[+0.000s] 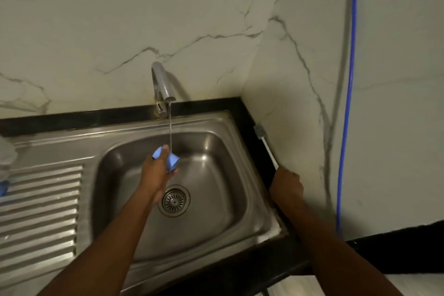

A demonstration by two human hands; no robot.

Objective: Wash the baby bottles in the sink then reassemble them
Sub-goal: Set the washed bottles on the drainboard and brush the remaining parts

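Observation:
My left hand is over the steel sink, shut on a light blue bottle part. A thin stream of water from the tap falls onto that part. My right hand rests on the black counter strip to the right of the sink, shut on the white handle of a bottle brush. The brush's grey head points toward the back wall. The rest of the blue part is hidden inside my fingers.
The drain strainer sits below my left hand. A ribbed draining board lies left of the basin, with a blurred clear bottle and something blue at its far left edge. A blue hose runs down the right wall.

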